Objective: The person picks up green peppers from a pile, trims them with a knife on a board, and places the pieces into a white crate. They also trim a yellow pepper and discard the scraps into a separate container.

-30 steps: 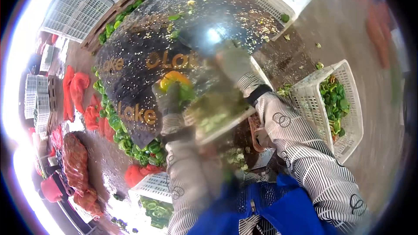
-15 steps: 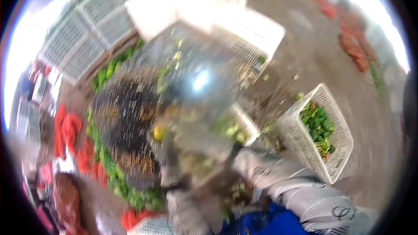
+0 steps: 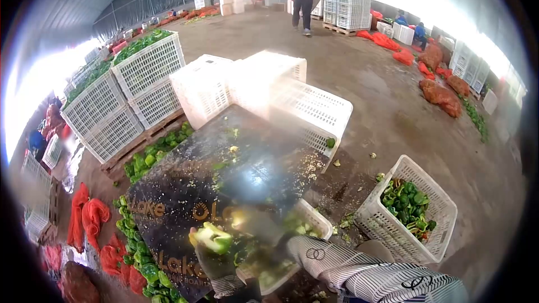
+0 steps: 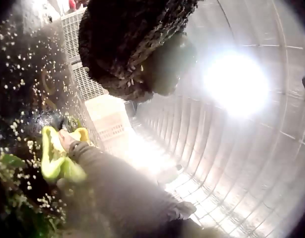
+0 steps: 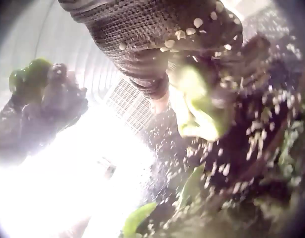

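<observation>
In my gloved left hand [image 3: 216, 265] I grip a yellow-green bell pepper [image 3: 212, 239], its pale inside showing in the head view. My gloved right hand [image 3: 268, 230], blurred there, is just to its right over the black printed sheet [image 3: 174, 213]. The right wrist view shows that hand pinching a hollow, light-green bell pepper piece [image 5: 197, 106], with a bare fingertip beside it and seeds stuck on the glove. From the left wrist, this cut piece [image 4: 55, 158] appears open-sided.
A white crate of scraps [image 3: 311, 219] adjoins the sheet's right side. Farther right, another crate [image 3: 404, 213] holds green tops. White crates [image 3: 314, 109] line the sheet's far edge; whole green peppers [image 3: 135, 241] lie along its left. Red net sacks [image 3: 92, 216] are beyond.
The head view has tilted up, bringing the hall and a walking person into sight. My right hand has drawn back from the sheet's far side towards my left hand, which still holds a pepper.
</observation>
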The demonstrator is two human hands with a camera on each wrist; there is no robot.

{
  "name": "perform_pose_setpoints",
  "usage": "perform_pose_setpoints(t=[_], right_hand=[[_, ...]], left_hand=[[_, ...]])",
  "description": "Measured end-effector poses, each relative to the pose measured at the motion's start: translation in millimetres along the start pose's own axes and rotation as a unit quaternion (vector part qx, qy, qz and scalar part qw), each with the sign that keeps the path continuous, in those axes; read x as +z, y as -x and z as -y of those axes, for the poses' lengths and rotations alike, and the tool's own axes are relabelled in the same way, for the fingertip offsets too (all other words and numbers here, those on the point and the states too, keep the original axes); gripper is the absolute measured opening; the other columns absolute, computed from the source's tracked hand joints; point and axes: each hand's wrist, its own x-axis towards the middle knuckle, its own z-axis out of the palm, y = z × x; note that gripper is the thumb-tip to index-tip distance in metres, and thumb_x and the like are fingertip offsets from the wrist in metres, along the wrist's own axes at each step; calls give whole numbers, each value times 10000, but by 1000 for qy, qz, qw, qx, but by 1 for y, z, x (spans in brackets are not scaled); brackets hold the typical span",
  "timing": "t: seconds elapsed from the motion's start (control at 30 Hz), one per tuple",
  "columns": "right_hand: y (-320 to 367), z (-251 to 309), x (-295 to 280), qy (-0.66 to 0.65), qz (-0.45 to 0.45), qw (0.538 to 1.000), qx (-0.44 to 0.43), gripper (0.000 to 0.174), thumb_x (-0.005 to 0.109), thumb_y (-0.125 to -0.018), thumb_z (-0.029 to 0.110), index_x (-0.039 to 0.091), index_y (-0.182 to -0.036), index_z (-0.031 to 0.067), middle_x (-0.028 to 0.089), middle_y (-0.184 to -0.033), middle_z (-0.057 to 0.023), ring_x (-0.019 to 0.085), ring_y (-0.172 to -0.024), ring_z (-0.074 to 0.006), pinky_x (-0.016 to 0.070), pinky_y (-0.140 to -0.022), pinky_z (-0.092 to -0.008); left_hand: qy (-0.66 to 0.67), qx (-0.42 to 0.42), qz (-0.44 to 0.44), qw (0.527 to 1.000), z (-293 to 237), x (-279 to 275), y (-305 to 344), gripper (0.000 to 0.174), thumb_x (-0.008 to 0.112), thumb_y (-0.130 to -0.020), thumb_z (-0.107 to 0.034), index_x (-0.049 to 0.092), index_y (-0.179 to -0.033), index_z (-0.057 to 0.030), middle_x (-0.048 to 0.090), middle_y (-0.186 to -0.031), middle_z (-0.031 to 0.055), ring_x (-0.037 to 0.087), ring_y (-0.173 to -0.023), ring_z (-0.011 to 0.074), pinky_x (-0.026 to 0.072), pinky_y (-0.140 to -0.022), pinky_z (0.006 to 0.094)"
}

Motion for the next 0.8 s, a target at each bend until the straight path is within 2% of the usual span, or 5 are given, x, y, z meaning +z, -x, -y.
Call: perform_pose_setpoints(t=[0.27, 0.57, 0.7, 0.77, 0.8], right_hand=[[81, 46, -91, -75, 13, 994, -80, 248, 525, -966, 188, 585, -1158, 42, 627, -1060, -86, 619, -948, -189, 514, -903, -302], [153, -1, -101, -189, -9, 978, -86, 391, 529, -974, 256, 504, -1324, 85, 600, -1205, -147, 645, -899, -176, 548, -876, -321], [198, -19, -81, -133, -58, 895, -421, 463, 530, -978, 286, 468, -1399, 104, 587, -1269, -174, 656, -877, -171, 563, -863, -330], [190, -5, -71, -321, 198, 924, 58, 515, 540, -982, 298, 425, -1404, 26, 587, -1255, -185, 651, -889, -186, 585, -795, -339], [194, -3, -68, -325, 200, 923, 55, 515, 540, -982, 298, 425, -1404, 26, 587, -1255, -185, 651, -889, -186, 585, -795, -339]], left_hand=[[-486, 336, 159, 791, 38, 16, 10, 695, 562, -938, -458, 311, -1428, -33, 497, -1235, 154, 538, -1068, 253, 482, -948, 404], [-580, 317, 268, 701, 50, 50, 91, 773, 459, -949, -582, 408, -1399, 43, 562, -1244, 196, 555, -1140, 296, 451, -980, 411], [-625, 309, 279, 660, 44, 53, 115, 768, 447, -943, -595, 451, -1360, 50, 578, -1219, 203, 587, -1103, 303, 460, -986, 420], [-633, 306, 286, 651, 43, 67, 139, 747, 418, -941, -600, 484, -1341, 28, 611, -1175, 199, 622, -1054, 323, 445, -1005, 452], [-637, 306, 285, 647, 39, 67, 143, 747, 418, -941, -600, 484, -1341, 28, 611, -1175, 199, 622, -1054, 323, 445, -1005, 452]])
